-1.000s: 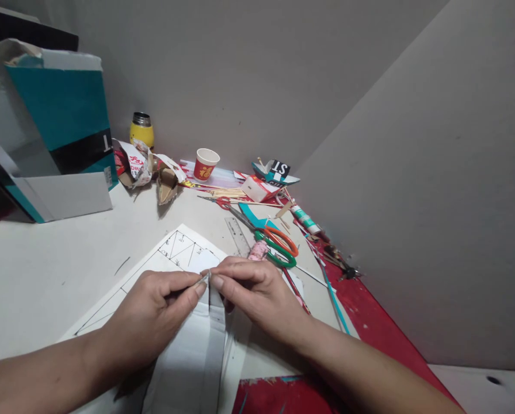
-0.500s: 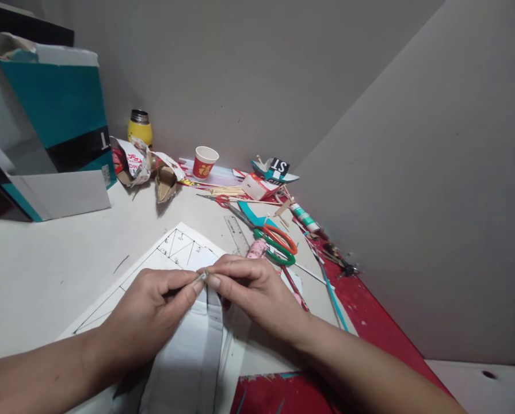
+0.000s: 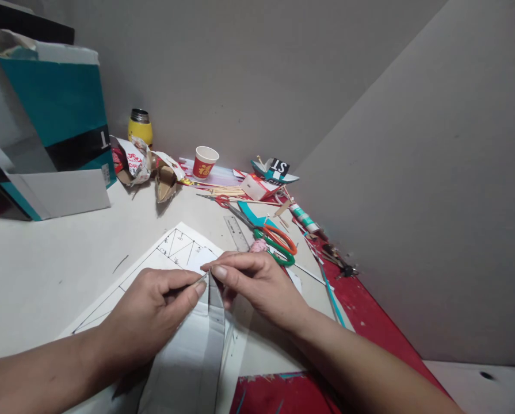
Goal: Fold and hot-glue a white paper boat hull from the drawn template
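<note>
A folded piece of white cardboard (image 3: 183, 362) stands near the front of the table, its narrow top end between my hands. My left hand (image 3: 157, 310) pinches the top corner between thumb and forefinger. At the same corner, my right hand (image 3: 257, 284) has thumb and forefinger closed on the cardboard's edge, its other fingers curled behind. Creases run down the cardboard's right side, and its lower end leaves the view. Beneath and beyond it lies a white sheet (image 3: 153, 261) with drawn black lines and triangles.
Orange-and-green-handled scissors (image 3: 278, 244), a clear ruler (image 3: 236, 233) and thin sticks (image 3: 225, 192) lie beyond my right hand. A paper cup (image 3: 205, 163) and a yellow bottle (image 3: 140, 127) stand by the wall. A cut teal box (image 3: 58, 103) is at left.
My right hand has shifted slightly, its fingertips now a little higher over the cardboard's top corner. My left hand keeps its pinch almost unmoved.
</note>
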The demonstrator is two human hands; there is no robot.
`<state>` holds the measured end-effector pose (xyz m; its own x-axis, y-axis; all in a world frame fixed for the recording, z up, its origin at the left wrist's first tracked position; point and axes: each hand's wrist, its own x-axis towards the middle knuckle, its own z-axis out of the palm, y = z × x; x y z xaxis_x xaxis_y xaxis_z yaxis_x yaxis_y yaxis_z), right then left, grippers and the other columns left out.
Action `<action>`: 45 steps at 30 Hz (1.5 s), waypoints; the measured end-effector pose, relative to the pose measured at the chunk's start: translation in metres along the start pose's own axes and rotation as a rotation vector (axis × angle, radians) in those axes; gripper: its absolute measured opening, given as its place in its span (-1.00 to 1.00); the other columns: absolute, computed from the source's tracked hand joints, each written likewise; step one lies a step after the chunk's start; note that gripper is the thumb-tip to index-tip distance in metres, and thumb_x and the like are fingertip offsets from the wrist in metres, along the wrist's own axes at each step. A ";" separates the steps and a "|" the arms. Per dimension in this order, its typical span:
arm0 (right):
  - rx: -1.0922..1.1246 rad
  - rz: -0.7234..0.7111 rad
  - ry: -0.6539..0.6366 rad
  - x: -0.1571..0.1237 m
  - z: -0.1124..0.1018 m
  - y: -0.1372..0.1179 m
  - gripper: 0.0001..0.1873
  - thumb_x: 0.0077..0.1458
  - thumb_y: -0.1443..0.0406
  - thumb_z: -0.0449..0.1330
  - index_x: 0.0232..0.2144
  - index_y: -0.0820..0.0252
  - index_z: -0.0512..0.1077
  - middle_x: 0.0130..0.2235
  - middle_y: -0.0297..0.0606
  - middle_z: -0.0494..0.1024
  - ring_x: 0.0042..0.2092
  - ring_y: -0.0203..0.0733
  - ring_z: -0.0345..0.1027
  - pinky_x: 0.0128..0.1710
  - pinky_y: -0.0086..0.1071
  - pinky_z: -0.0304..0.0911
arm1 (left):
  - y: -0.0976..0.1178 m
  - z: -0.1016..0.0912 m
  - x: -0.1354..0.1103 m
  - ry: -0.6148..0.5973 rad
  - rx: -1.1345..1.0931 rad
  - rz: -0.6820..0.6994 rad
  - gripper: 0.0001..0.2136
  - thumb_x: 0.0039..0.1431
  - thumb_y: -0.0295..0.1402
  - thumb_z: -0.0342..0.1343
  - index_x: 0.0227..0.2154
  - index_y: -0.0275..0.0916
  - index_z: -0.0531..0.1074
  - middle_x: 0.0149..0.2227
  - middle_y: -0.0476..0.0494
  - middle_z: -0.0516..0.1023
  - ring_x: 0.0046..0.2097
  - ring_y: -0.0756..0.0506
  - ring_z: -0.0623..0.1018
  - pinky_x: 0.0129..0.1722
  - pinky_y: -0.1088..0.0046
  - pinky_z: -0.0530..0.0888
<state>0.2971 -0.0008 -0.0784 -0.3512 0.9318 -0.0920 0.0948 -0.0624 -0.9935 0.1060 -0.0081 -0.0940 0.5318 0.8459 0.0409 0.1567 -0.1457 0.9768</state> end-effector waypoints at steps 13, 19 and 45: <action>0.015 -0.013 -0.017 0.002 0.001 -0.001 -0.82 -0.04 0.19 0.38 -0.41 0.18 0.63 -0.45 -0.33 0.51 -0.57 -0.44 0.33 -0.59 -0.54 0.31 | 0.005 0.002 0.001 -0.001 0.003 -0.072 -0.75 0.20 -0.32 0.01 -0.40 -0.24 0.59 -0.53 0.00 0.53 -0.39 -0.05 0.51 -0.36 0.48 0.46; -0.016 -0.054 0.011 0.000 0.004 0.003 -0.84 -0.02 0.21 0.36 -0.41 0.18 0.63 -0.44 -0.31 0.54 -0.57 -0.44 0.32 -0.59 -0.53 0.30 | 0.001 0.002 0.000 -0.029 -0.041 -0.013 -0.75 0.24 -0.36 0.00 -0.37 -0.21 0.60 -0.40 -0.03 0.59 -0.34 -0.04 0.52 -0.26 0.48 0.44; -0.119 -0.092 0.103 -0.006 0.008 -0.001 -0.87 -0.08 0.24 0.39 -0.46 0.20 0.58 -0.43 -0.30 0.57 -0.39 -0.30 0.40 -0.36 -0.40 0.37 | -0.003 0.002 -0.001 0.046 0.086 0.009 -0.71 0.24 -0.32 -0.03 -0.49 -0.27 0.53 -0.49 -0.01 0.53 -0.43 -0.02 0.45 -0.43 0.52 0.40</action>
<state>0.2919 -0.0089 -0.0771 -0.2667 0.9637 0.0127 0.1780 0.0621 -0.9821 0.1064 -0.0090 -0.0975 0.4952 0.8666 0.0612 0.2242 -0.1956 0.9547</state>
